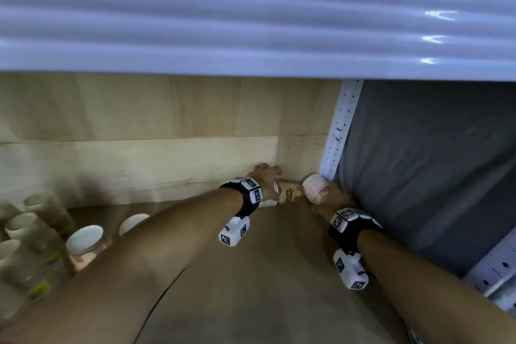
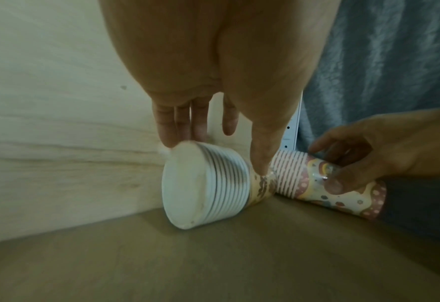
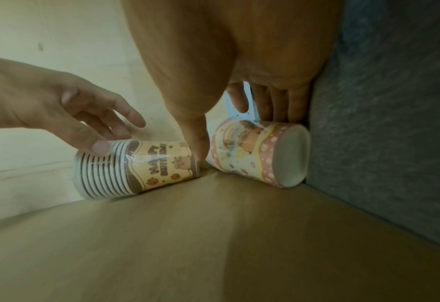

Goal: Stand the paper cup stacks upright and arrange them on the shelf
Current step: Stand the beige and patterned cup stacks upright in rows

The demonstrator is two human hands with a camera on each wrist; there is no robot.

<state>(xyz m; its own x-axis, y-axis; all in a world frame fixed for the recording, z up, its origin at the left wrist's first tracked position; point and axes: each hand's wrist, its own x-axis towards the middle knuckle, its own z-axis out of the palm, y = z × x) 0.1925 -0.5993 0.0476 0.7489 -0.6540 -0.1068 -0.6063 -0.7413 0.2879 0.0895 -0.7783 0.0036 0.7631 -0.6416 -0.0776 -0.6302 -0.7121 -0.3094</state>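
Sideways, brown cup stack (image 3: 136, 167) under left grip (image 3: 66, 108).

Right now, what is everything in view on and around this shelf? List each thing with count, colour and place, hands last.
Brown-banded cup stack: one, brown and cream, lying on its side by the back wall.
Pink-banded cup stack: one, pink and cream, lying on its side in the back right corner.
Upright cup stacks: several, white-rimmed, at the shelf's left.
Shelf board: one, tan.
Back panel: one, pale wood.
Upright post: one, white, perforated, back right.
Cloth: one, grey, right side.
Left hand: holds the brown-banded cup stack.
Right hand: holds the pink-banded cup stack.
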